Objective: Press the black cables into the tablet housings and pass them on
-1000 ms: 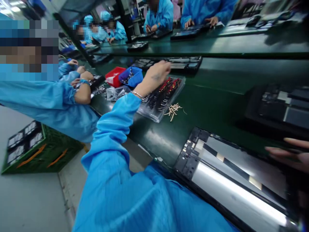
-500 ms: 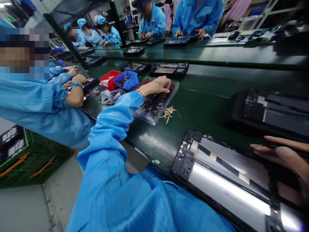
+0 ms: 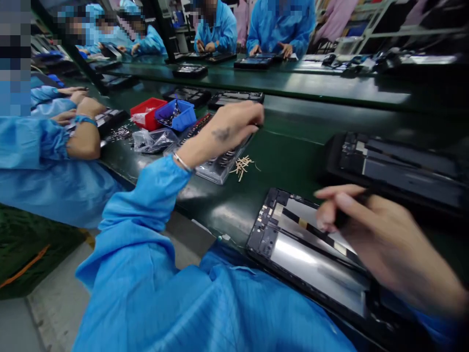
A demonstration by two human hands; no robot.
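at the far left a co-worker's forearm (image 3: 82,142) in a blue sleeve rested on the green conveyor belt (image 3: 293,156), just beside a red bin (image 3: 144,110) and a blue bin (image 3: 176,115) of small parts, with a crumpled clear bag (image 3: 150,139) in front of them. next came a clear plastic tray (image 3: 216,171) holding rows of small dark components, with a loose heap of tan slivers (image 3: 242,166) touching its near right corner.

the left hand (image 3: 227,129) hung over the far end of that tray, knuckles up and fingers curled down; whether it pinched one of the small components could not be told, since the fingertips were hidden. those parts looked tiny, light and easily bent, best lifted by an edge between fingertip and thumb.

nearer the person lay an opened tablet chassis (image 3: 308,249), flat on the belt with its shiny inner plate and a dark flex strip exposed. it looked stiff, thin and fragile across the middle, slippery on the plate, so best gripped by its black rim. the right hand (image 3: 373,234) hovered over its far right side, fingers closed around a slim dark tool (image 3: 348,215), blurred. another open chassis (image 3: 399,166) sat well apart behind.
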